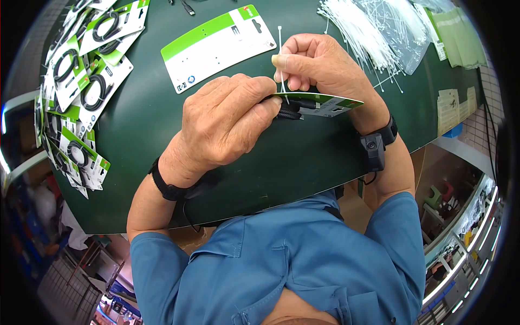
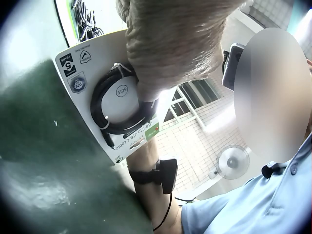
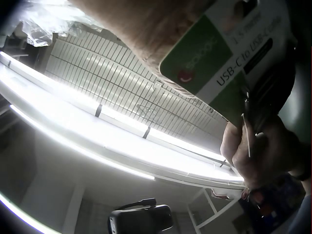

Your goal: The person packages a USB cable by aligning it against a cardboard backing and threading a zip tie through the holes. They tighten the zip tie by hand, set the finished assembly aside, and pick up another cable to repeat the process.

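In the head view the left hand [image 1: 230, 116] pinches the near-left edge of a green and white card [image 1: 338, 103] with a coiled black cable [image 1: 292, 110] on it. The right hand [image 1: 325, 65] pinches a white zip tie [image 1: 280, 46] between thumb and fingers, the tie standing up from the card's edge. The left wrist view shows the card's printed face [image 2: 78, 73], with the black cable coil [image 2: 97, 105] held to it by white ties. In the right wrist view, the left hand [image 3: 265, 153] grips the cable side beside a white tie [image 3: 247, 139].
A blank-faced card [image 1: 216, 49] lies flat beyond the hands on the green table [image 1: 135, 184]. Carded cables [image 1: 97, 92] are piled at the left. Loose white zip ties [image 1: 368, 38] and plastic bags [image 1: 460, 32] lie at the back right.
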Motion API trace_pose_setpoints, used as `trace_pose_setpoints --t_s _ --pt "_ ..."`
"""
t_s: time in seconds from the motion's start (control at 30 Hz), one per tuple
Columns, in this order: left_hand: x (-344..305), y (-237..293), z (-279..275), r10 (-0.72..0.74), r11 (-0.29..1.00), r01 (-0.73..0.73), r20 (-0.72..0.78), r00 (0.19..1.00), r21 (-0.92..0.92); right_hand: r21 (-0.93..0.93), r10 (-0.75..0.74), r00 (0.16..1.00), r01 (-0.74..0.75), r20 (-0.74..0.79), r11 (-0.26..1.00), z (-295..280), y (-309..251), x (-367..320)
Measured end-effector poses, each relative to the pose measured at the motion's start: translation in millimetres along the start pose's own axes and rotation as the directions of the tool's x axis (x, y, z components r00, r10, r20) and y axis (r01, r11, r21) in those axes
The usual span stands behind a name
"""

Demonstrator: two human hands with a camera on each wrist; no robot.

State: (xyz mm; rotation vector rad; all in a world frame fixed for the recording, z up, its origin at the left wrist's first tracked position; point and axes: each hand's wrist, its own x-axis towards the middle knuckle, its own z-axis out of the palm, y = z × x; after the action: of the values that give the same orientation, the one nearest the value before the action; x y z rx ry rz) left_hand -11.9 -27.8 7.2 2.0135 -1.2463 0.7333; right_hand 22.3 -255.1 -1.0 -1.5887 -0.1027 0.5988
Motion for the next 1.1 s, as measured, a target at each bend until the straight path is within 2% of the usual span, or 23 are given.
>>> trace_pose_setpoints --t_s 0.1,0.27,0.37,0.53,0.63,0.67,0.77,0.9,1.1 --pt "1.9 1.0 -1.6 -0.009 1.000 0.009 0.011 1.000 0.017 0.188 -0.057 0.973 0.015 0.222 0.982 -3.7 2.4 -0.2" --pt "3.4 1.4 -3.4 0.006 0.999 -0.007 0.038 0.999 0.036 0.259 -0.115 0.960 0.047 0.257 0.965 -4.2 1.5 -0.8" --pt "4.6 2.0 -3.4 0.007 0.999 -0.008 0.048 0.999 0.039 0.344 -0.005 0.972 -0.079 0.236 0.936 -8.2 -5.1 -0.9" --pt "13.2 4.0 -8.5 -0.011 0.999 0.006 0.127 0.992 0.037 0.354 0.016 0.972 -0.101 0.234 0.930 -9.8 -6.6 -2.8" --pt "16.0 4.4 -10.1 -0.022 1.000 0.019 0.167 0.986 0.019 0.208 -0.007 0.975 -0.040 0.224 0.977 -7.1 -3.8 -3.8" --pt "15.1 3.1 -9.1 -0.007 1.000 0.007 0.154 0.988 0.005 0.212 -0.011 0.974 -0.038 0.226 0.977 -7.7 -4.2 -3.9" --pt "13.5 1.0 -8.0 0.019 1.000 -0.017 0.127 0.992 -0.017 0.134 -0.001 0.953 -0.042 0.303 0.990 -11.9 -8.8 -3.5" --pt "12.6 2.2 -9.0 0.003 1.000 0.000 0.143 0.990 -0.020 0.171 -0.039 0.946 -0.017 0.322 0.985 -10.8 -6.0 -1.8" --pt "10.4 2.7 -9.3 -0.048 0.998 0.054 0.178 0.983 -0.029 0.160 -0.020 0.956 -0.029 0.294 0.987 -9.1 -3.3 -2.3"
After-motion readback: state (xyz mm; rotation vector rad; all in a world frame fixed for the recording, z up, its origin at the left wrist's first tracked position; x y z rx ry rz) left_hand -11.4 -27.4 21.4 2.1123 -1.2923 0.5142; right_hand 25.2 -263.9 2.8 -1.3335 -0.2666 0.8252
